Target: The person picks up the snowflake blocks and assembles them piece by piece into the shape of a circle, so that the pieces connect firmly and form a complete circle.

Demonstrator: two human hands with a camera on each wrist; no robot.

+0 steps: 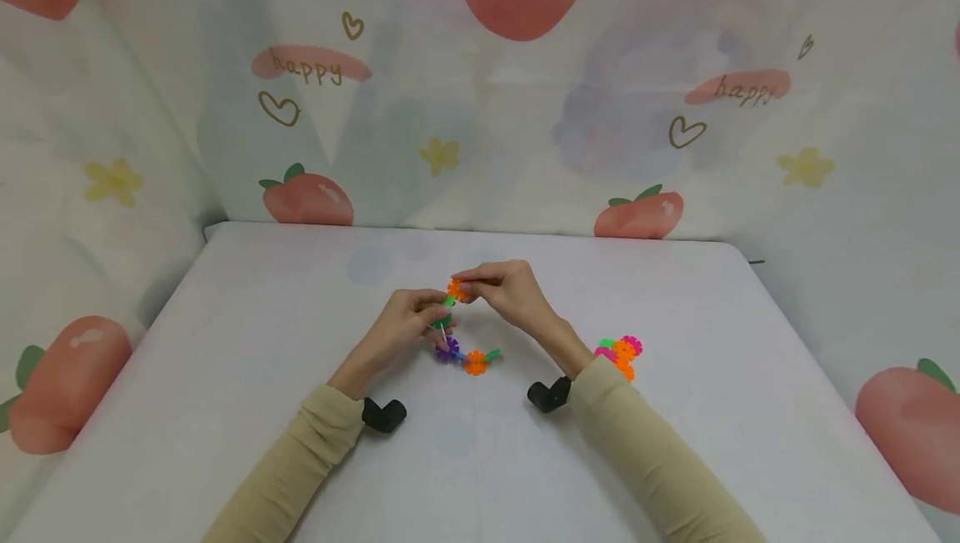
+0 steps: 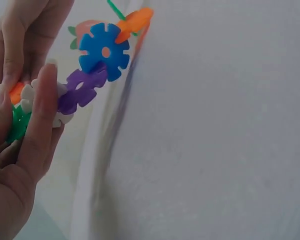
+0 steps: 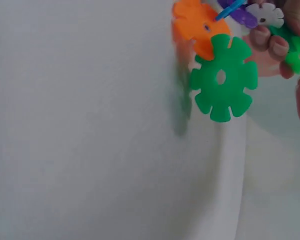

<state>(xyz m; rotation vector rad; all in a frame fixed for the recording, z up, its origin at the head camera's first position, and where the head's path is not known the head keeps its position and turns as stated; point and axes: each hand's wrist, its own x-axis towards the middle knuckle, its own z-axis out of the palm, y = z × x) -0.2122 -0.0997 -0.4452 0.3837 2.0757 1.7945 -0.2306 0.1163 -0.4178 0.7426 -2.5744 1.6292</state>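
Note:
A curved chain of slotted, flower-shaped plastic discs hangs between my hands. My left hand [image 1: 405, 322] grips it around a dark green disc [image 2: 19, 122] and a white disc [image 2: 27, 95]. With thumb and fingers my right hand [image 1: 516, 294] pinches an orange disc [image 1: 455, 289] at the upper end, where it meets a light green disc [image 3: 299, 60]. Beyond the left fingers the chain runs through a purple disc [image 2: 70, 102], a blue disc [image 2: 92, 47] and another orange disc [image 3: 186, 22]. A green disc [image 3: 235, 80] forms the free end, low over the table.
To the right, beside the right forearm, lies a small pile of loose pink, orange and green discs [image 1: 624, 351]. Black camera mounts [image 1: 385, 416] stick out at both wrists. The white-covered table [image 1: 247, 343] meets printed cloth walls [image 1: 480, 93] at the back and sides.

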